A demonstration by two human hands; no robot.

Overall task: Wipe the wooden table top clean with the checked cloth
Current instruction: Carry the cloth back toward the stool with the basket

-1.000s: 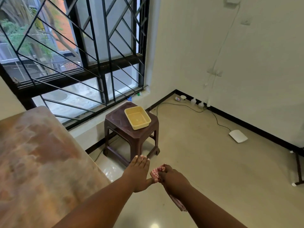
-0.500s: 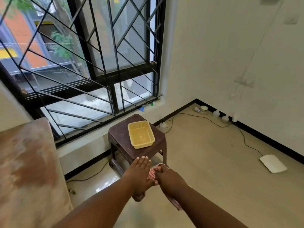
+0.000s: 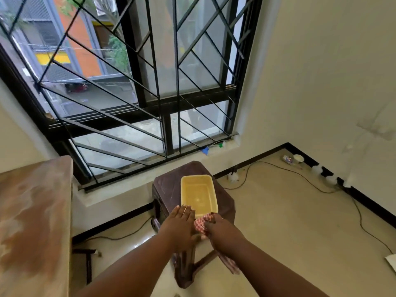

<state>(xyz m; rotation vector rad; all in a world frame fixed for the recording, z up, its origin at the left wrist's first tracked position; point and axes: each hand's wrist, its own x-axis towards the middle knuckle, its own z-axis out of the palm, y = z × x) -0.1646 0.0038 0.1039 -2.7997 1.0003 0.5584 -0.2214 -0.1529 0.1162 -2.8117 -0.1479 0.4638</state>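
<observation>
My right hand [image 3: 222, 231] grips a bunched red-and-white checked cloth [image 3: 200, 226]; a tail of the cloth hangs below my forearm. My left hand [image 3: 180, 224] is held flat with straight fingers, its thumb side against the cloth. Both hands hover over the near edge of a brown plastic stool [image 3: 169, 189]. The wooden table top [image 3: 32, 221], with pale smears on it, lies at the far left, well apart from both hands.
A yellow plastic tray [image 3: 198, 195] sits on the stool just beyond my fingers. A barred window [image 3: 137, 93] fills the wall ahead. Black cables [image 3: 300, 176], small containers and a white device [image 3: 391, 261] lie on the floor along the right wall.
The view has swung right and closer to the stool; the table has slid to the left edge. My hands, still together on the cloth, now reach over the stool's near edge.
</observation>
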